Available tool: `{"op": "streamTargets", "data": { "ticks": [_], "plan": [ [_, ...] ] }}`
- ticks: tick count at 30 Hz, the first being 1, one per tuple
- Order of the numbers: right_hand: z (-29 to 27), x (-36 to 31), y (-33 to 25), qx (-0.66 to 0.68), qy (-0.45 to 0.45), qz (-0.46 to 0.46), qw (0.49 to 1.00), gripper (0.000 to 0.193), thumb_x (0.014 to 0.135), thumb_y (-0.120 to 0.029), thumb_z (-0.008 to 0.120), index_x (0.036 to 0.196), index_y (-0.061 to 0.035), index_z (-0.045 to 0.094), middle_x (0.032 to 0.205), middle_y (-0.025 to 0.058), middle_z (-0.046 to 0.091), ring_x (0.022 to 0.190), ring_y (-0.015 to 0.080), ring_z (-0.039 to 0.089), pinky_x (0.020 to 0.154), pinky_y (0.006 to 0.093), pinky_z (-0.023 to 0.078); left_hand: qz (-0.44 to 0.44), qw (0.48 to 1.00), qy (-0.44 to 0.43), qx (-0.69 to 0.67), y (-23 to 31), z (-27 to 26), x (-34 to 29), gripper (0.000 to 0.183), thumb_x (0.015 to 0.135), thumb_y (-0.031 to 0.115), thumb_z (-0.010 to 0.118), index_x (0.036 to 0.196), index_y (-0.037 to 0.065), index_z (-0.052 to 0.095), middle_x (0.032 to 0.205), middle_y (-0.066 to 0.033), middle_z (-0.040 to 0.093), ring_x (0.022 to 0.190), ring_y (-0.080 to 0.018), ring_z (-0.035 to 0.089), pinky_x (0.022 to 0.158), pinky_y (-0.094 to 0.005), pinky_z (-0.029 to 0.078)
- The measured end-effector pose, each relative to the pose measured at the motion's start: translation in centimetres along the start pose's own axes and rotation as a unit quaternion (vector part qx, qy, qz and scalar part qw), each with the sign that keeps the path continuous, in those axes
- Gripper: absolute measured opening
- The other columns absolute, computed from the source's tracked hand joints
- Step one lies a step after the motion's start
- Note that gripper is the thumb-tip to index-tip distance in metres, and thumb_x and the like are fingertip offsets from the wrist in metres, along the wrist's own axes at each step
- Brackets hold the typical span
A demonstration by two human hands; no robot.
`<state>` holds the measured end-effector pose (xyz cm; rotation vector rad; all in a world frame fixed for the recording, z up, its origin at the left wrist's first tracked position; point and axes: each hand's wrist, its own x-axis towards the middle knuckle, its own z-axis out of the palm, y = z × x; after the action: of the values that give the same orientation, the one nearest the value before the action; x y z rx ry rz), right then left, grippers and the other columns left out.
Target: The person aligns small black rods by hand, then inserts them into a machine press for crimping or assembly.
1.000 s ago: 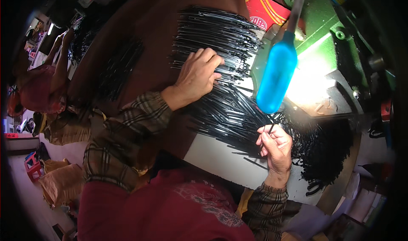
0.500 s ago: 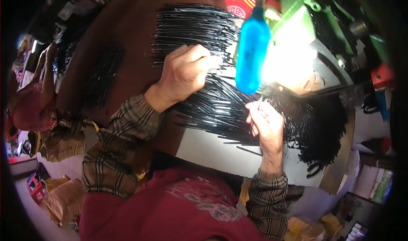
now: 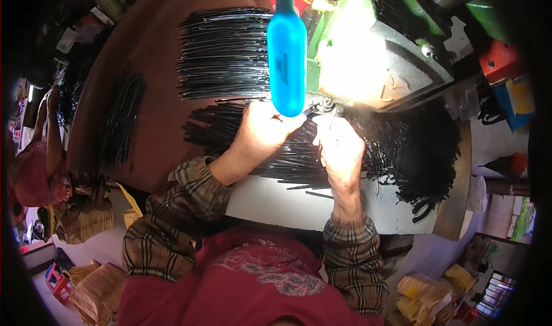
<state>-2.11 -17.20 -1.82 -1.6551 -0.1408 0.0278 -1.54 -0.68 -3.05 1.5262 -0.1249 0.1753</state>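
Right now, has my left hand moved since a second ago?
Yes. Judged against the blue fixture, your left hand has moved right, off the neat row of black strips, to beside the fixture's lower end in this view.

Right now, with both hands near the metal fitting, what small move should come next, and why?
Perhaps hold the left hand steady and ease the right hand slowly toward the metal fitting: both hands sit close beside it, but what their fingertips hold is unclear.

Blue casing has a small dark emblem plus one dark word running lengthwise along it. There's some raised marking on the metal plate too, but I can't make out what it says.
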Motion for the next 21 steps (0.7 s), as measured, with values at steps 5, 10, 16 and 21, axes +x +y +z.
{"op": "streamTargets", "data": {
  "ticks": [5,10,16,21],
  "plan": [
    [-0.20,0.03,0.14,-0.012,0.004,0.004,1.000,0.012,0.091,-0.005,0.057,0.097,0.0043,0.062,0.074,0.0041,0.062,0.064,0.0062,0.057,0.058,0.0208,0.047,-0.086,0.996,-0.018,0.024,1.24,-0.04,-0.08,0.011,0.082,0.009,0.067,0.084,-0.002,0.067,0.072,-0.0035,0.065,0.064,-0.0055,0.054,0.058,-0.0245,0.045],
    [-0.17,-0.07,0.11,-0.003,0.014,-0.005,1.000,0.013,0.091,-0.005,0.058,0.098,0.0045,0.063,0.075,0.0044,0.063,0.064,0.0060,0.057,0.057,0.0207,0.047,-0.073,0.997,-0.006,0.035,0.85,0.07,-0.06,0.012,0.081,0.007,0.068,0.088,-0.003,0.067,0.076,-0.0064,0.068,0.069,-0.0088,0.061,0.064,-0.0264,0.050],
    [-0.14,-0.01,0.33,-0.008,0.013,0.001,1.000,0.013,0.091,-0.006,0.059,0.099,0.0037,0.064,0.074,0.0037,0.062,0.064,0.0055,0.057,0.056,0.0202,0.046,-0.063,0.998,0.001,0.032,0.89,0.30,-0.20,0.016,0.079,0.005,0.069,0.093,-0.004,0.068,0.074,-0.0057,0.067,0.066,-0.0080,0.058,0.062,-0.0255,0.048],
    [-0.18,0.09,0.49,-0.007,0.018,-0.005,1.000,0.013,0.091,-0.005,0.058,0.099,0.0034,0.063,0.074,0.0026,0.062,0.063,0.0051,0.056,0.056,0.0203,0.045,-0.010,0.995,0.002,0.100,1.24,0.49,-0.38,0.020,0.079,0.004,0.069,0.097,-0.004,0.068,0.069,-0.0026,0.063,0.060,-0.0035,0.049,0.055,-0.0219,0.042]
  ]
}}
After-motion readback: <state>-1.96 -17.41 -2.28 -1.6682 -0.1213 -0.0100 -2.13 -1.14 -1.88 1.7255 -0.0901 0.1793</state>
